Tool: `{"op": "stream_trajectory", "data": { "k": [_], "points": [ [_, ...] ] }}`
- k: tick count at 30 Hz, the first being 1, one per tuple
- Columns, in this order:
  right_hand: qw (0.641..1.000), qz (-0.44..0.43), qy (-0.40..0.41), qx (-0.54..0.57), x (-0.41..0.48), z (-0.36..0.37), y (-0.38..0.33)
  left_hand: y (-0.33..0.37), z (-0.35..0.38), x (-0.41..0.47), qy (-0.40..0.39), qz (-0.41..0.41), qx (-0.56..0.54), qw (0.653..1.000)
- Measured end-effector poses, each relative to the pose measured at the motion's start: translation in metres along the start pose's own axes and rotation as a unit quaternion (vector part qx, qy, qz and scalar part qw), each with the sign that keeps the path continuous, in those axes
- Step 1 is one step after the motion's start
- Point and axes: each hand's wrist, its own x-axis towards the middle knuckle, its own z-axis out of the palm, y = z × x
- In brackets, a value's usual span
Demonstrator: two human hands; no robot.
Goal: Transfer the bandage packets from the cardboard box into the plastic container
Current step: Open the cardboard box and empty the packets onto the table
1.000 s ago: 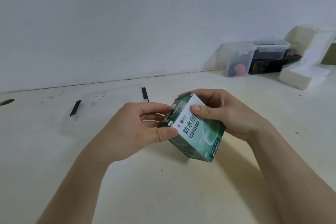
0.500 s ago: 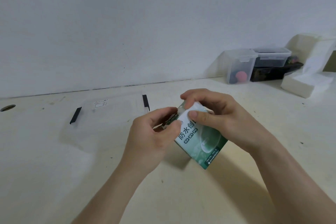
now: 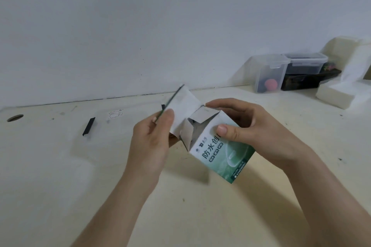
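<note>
Cardboard box [image 3: 222, 150] at frame centre, held off the table [image 3: 60, 186]. My right grip [image 3: 251, 126] wraps the body, thumb on the printed face. My left grip [image 3: 150, 142] pinches the raised lid flap [image 3: 183, 104]. Inner flaps half cover the mouth; no packets visible.

Judgement: fold all flaps fully back and avoid crushing the body.

Long axis tilted: mouth points upper left, base lower right. Clear plastic container [image 3: 100, 132] lies left of centre.
</note>
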Motion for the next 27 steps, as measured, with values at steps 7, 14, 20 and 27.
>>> {"op": "stream_trajectory", "data": {
  "k": [7,14,20,27],
  "points": [
    [0.974,-0.033,-0.170,0.143,-0.002,-0.009,0.003,-0.001,0.004,-0.001,0.042,-0.070,-0.103,0.991],
    [0.985,-0.066,-0.033,0.155,0.002,-0.007,0.004,-0.003,0.009,-0.007,-0.041,-0.025,-0.160,0.986],
    [0.997,-0.028,0.011,0.068,0.006,0.008,0.009,-0.015,0.019,-0.015,-0.048,0.120,0.106,0.986],
    [0.938,-0.172,0.260,-0.149,0.006,0.043,0.012,-0.012,0.015,-0.009,0.026,0.014,0.013,0.999]
  ]
}}
